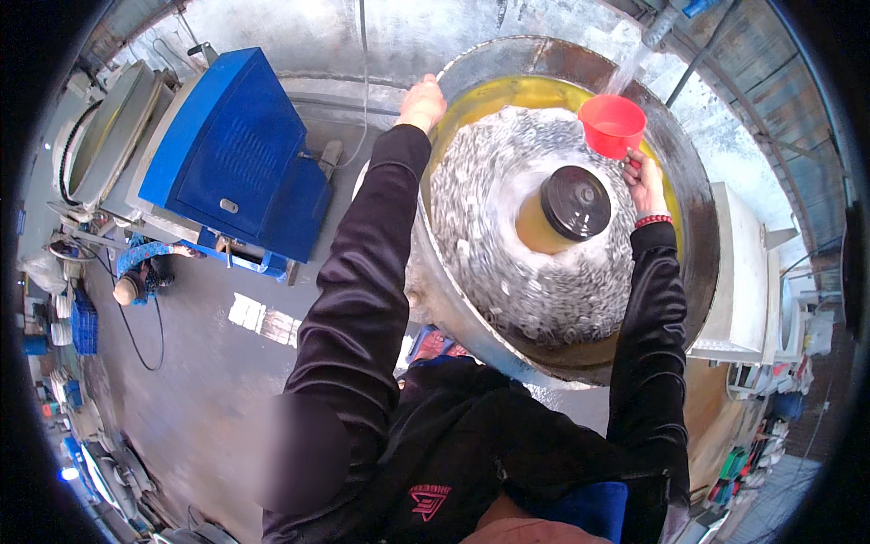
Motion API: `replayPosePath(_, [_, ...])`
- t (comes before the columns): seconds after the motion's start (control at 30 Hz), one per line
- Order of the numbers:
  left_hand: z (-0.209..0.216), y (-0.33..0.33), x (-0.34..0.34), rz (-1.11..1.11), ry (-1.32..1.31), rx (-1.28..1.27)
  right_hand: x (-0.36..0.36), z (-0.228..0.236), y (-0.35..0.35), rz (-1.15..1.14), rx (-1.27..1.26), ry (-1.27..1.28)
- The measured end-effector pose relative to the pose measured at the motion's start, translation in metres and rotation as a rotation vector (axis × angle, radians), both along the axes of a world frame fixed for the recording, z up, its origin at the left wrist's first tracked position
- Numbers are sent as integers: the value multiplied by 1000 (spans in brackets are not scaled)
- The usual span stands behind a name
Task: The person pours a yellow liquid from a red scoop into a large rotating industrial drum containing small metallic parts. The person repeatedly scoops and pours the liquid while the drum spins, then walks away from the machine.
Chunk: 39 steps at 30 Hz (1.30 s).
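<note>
One red cup (613, 129) in right hand (644, 186), left hand (422, 102) on tub rim (542, 53)

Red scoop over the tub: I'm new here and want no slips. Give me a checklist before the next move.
1. Right hand holding the red scoop by its handle: ok.
2. Left hand at the rim of the tub: ok.
3. Loose pieces at rest: not ok, they blur as if swirling.
4. Right sleeve clear of the loose pieces: cannot tell, it crosses over the tub in this view.
5. Fill level inside the red scoop: cannot tell.
</note>
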<state>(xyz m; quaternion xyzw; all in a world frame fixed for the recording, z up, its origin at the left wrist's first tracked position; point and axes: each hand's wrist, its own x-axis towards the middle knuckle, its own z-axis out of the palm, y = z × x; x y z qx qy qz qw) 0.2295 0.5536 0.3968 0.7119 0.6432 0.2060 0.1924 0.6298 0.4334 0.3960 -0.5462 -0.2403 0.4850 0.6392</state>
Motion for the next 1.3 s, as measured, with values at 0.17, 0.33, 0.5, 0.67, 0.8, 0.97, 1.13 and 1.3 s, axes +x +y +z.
replayPosePath(0.17, [0, -3, 0, 16, -29, 7, -13, -15, 21, -31, -43, 205])
replayPosePath(0.33, [-1, -3, 0, 5, -48, 8, -14, -26, 29, -54, -5, 353])
replayPosePath(0.5, [-2, -2, 0, 12, -58, 32, -15, -29, 27, -57, -11, 360])
replayPosePath(0.67, [-2, -2, -1, 3, -55, 25, -12, -35, 11, -36, 54, 352])
replayPosePath(0.8, [-1, -2, -1, -11, -22, 30, 1, -36, -1, 0, -2, 147])
replayPosePath(0.97, [-2, 1, 0, -16, 5, 36, 19, -11, -22, 156, -81, -1629])
replayPosePath(1.13, [-3, 3, -1, -22, -17, 26, 27, 14, -35, 150, -374, -1835])
replayPosePath(1.3, [0, 1, 0, -9, 34, 10, 31, 1, -10, -110, -76, -1314])
